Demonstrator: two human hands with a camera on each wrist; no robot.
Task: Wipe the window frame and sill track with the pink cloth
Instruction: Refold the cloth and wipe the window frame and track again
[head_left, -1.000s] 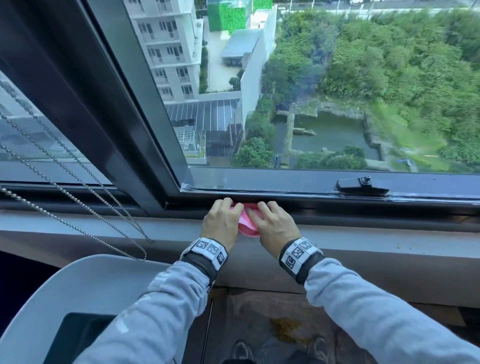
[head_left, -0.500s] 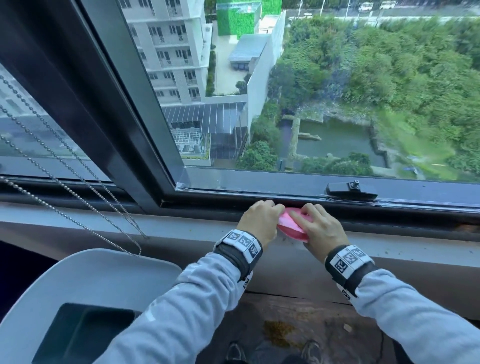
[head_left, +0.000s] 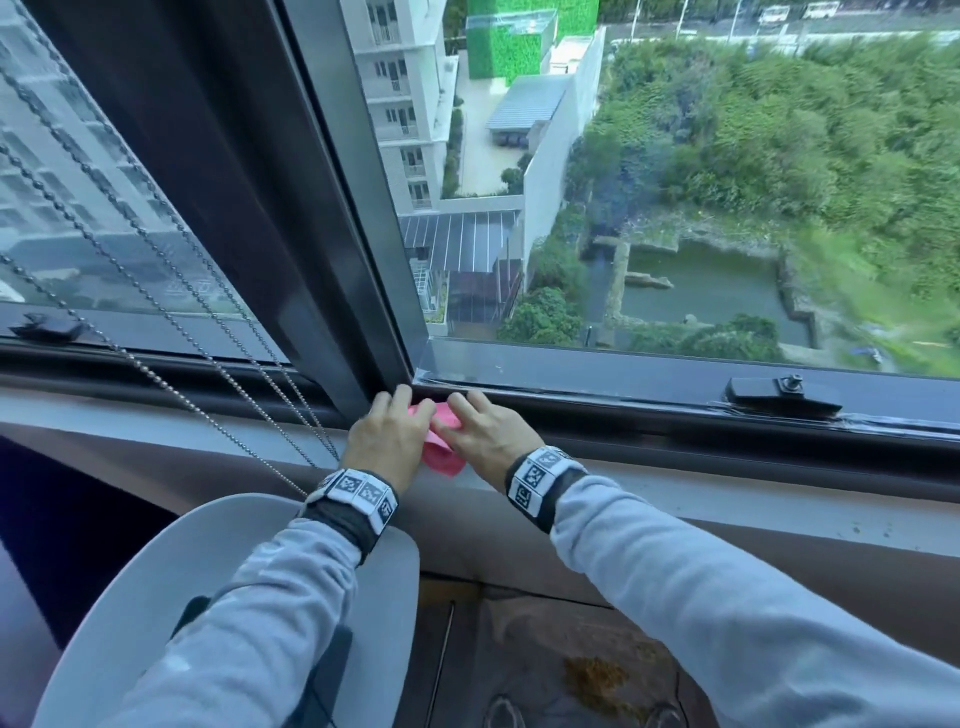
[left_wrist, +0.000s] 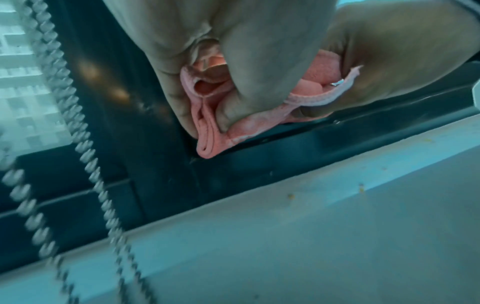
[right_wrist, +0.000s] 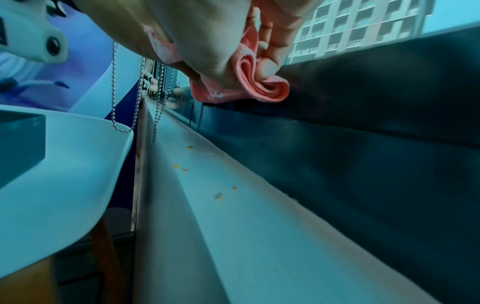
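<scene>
The pink cloth (head_left: 441, 458) is bunched between both hands and pressed onto the dark sill track (head_left: 623, 411), right where the track meets the upright window frame (head_left: 353, 260). My left hand (head_left: 387, 436) grips the cloth's left part; in the left wrist view its thumb and fingers (left_wrist: 246, 72) pinch the folded pink cloth (left_wrist: 215, 139) against the frame corner. My right hand (head_left: 483, 428) holds the right part, and in the right wrist view its fingers (right_wrist: 270, 61) curl over a rolled edge of the cloth (right_wrist: 262, 90).
A black window latch (head_left: 779, 392) sits on the lower frame to the right. Bead chains (head_left: 156, 312) hang slanting left of my hands. A white chair (head_left: 130, 571) stands below left. The pale sill ledge (head_left: 779, 512) carries small yellow crumbs (right_wrist: 218, 195).
Half a second ago both hands and the cloth were further right along the track. They have slid left to the corner at the upright frame.
</scene>
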